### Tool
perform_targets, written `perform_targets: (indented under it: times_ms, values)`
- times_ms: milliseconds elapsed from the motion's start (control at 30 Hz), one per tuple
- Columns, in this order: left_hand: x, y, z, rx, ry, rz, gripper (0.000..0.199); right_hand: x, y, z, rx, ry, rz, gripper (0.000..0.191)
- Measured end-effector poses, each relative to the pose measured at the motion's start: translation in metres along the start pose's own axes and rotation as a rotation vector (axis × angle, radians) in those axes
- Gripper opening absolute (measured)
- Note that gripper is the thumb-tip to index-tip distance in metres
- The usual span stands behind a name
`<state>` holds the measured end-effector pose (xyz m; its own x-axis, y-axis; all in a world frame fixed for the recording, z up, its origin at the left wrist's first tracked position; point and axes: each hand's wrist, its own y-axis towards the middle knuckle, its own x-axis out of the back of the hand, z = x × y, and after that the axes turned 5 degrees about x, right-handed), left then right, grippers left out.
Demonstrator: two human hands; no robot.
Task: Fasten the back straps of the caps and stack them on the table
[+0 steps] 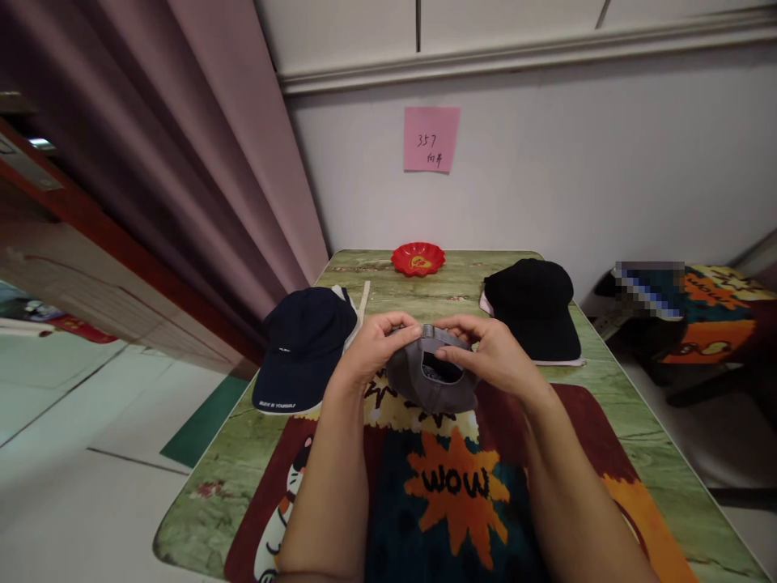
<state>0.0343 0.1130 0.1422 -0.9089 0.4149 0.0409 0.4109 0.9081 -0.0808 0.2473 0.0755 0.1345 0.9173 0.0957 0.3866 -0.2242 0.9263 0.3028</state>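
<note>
A grey baseball cap [432, 390] is held up above the mat, its back opening and adjustment strap turned toward me. My left hand [384, 344] pinches the strap near its metal buckle, on the left side. On the other side, my right hand [486, 350] grips the strap between thumb and fingers. A navy cap [307, 344] with white lettering on its brim lies left of my hands. To the right, a black cap [534, 308] rests on something pale whose edge shows beneath it. Part of the grey cap is hidden by my fingers.
The green wood-patterned table [206, 494] carries a colourful "WOW" mat [455, 494]. A red scalloped dish [418, 259] stands at the back, below a pink note [431, 139] on the wall. A purple curtain [243, 146] hangs at left; a patterned stool [710, 324] is at right.
</note>
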Motion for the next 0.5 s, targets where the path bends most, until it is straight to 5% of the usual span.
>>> perform_targets:
  times_ms: [500]
  values:
    - [0.0031, -0.0032, -0.0042, 0.047, 0.044, 0.017, 0.031, 0.0059, -0.0013, -0.0044, -0.096, 0.064, 0.050, 0.028]
